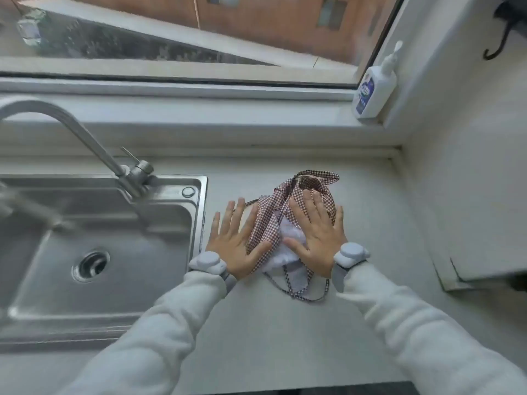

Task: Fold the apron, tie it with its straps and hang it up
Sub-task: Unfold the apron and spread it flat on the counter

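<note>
A red-and-white checked apron [268, 223] lies crumpled in a small heap on the grey counter [271, 332], its white underside showing near the middle. A thin checked strap [308, 296] loops out from its near edge. My left hand [236, 243] rests flat with fingers spread on the counter and the apron's left edge. My right hand [316, 232] lies flat, fingers apart, on top of the heap. Neither hand grips the cloth. Each wrist carries a pale grey band.
A steel sink [94, 252] with a curved tap [85, 143] sits to the left of the apron. A white pump bottle [373, 89] stands on the window sill at the back right. A dark hook [496, 44] hangs on the right wall.
</note>
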### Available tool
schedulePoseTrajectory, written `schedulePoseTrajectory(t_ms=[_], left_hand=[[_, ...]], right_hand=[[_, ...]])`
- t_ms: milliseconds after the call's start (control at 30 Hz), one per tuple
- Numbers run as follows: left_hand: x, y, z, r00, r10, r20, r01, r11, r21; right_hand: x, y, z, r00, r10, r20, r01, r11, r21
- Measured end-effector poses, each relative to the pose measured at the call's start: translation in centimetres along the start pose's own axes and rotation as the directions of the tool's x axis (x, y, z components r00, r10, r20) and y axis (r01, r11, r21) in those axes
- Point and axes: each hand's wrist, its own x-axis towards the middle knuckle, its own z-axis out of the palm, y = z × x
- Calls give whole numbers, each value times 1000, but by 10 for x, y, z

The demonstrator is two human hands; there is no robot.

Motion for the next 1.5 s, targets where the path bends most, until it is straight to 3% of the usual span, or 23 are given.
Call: schedulePoseTrajectory(t_ms=[200, 367, 467, 533, 633, 700, 800, 933, 1000, 1100, 1167, 1333, 1500], left_hand=[[19, 4, 17, 999, 3, 52, -1, 999, -38], [27, 16, 36, 965, -151, 215, 169, 983, -70], [31, 11, 33, 962, -209, 175, 247, 939, -238], [35, 5, 17, 965, -240, 106, 262, 880, -396], [44, -9, -25, 929, -368, 47, 327, 752, -573], [56, -19, -46, 916, -393, 88, 359, 701, -616], [73, -18, -73, 914, -376, 150, 369, 621, -692], [80, 4, -96, 902, -307, 303, 411, 403, -818], [75, 10, -106, 927, -185, 326, 375, 444, -814], [64, 10, -108, 922, -76, 379, 338, 634, -696], [60, 6, -102, 933, -64, 354, 279, 751, -598], [71, 7, -138, 983, -176, 46, 162, 732, -662], [93, 23, -227, 939, -191, -287, -37, 773, -634]], right_hand=[[14, 9, 14, 1000, 27, -8, -27, 996, -84], [23, 11, 22, 996, 63, -56, -72, 982, -176], [27, 8, 16, 991, 123, 44, -109, 965, -238], [29, 13, 9, 986, 146, 85, -135, 983, -125], [30, 27, -12, 979, 201, 26, -202, 948, 246], [34, 37, -25, 971, 241, 8, -223, 884, 411], [37, 39, -52, 967, 245, -75, -177, 851, 494], [41, 36, -74, 960, 260, -99, -132, 740, 659], [41, 31, -86, 962, 257, -92, -94, 629, 772], [39, 22, -110, 962, 254, -104, -19, 438, 899], [39, 18, -124, 955, 257, -150, 33, 408, 912], [32, 21, -180, 896, 309, -320, 110, 544, 832], [18, 18, -245, 852, 277, -443, 201, 609, 767]])
